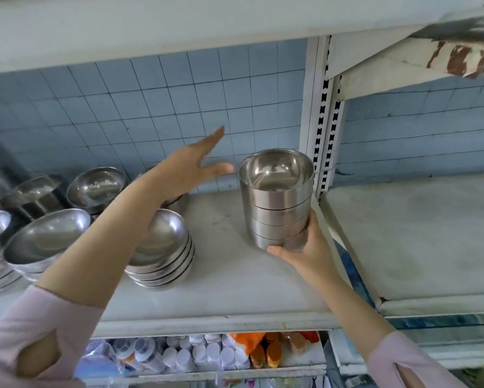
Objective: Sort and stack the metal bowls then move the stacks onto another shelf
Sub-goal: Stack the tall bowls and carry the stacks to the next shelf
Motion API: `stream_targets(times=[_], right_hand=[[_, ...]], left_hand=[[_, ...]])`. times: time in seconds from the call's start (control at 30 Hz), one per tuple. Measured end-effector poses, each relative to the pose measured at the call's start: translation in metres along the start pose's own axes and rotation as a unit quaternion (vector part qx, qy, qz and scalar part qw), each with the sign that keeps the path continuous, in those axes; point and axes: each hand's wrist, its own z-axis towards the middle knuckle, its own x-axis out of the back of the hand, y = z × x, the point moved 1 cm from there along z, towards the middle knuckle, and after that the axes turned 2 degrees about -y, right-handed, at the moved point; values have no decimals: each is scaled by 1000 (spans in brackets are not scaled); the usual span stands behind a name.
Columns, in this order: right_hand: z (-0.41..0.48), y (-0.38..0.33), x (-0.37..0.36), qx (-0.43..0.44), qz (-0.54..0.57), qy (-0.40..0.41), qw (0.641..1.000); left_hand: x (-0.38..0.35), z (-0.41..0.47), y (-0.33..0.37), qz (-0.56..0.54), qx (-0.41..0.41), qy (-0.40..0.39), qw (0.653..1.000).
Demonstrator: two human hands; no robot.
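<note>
The right hand grips the base of 1 stack of straight-sided metal bowls, thumb wrapped across the front and fingers around the right side. That stack shows 4 bowls nested together and stands near the right edge of the white shelf, just beside the slotted upright post; whether its base touches the shelf cannot be told. The left hand hangs above the shelf with fingers spread flat, holding nothing, left of the stack's rim and apart from it.

Toward the shelf's middle sits 1 stack of round shallow bowls, about 5 rims visible, partly behind the left forearm. At the left edge, 1 more stack of wide bowls rests near the front, count unclear. Along the back edge are 1 open round bowl, 1 tilted steel container and 1 further bowl mostly hidden by the left arm. The neighbouring shelf on the right lies beyond the post. Both arms wear pale pink sleeves.
</note>
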Motion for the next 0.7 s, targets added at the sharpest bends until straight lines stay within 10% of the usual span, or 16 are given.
stream_targets(times=[0.33, 0.7], right_hand=[[40, -6, -50, 5, -18, 23, 1000], [46, -3, -59, 21, -81, 59, 995]], left_hand=[[10, 9, -124, 86, 253, -57, 962], [12, 33, -133, 156, 179, -66, 969]])
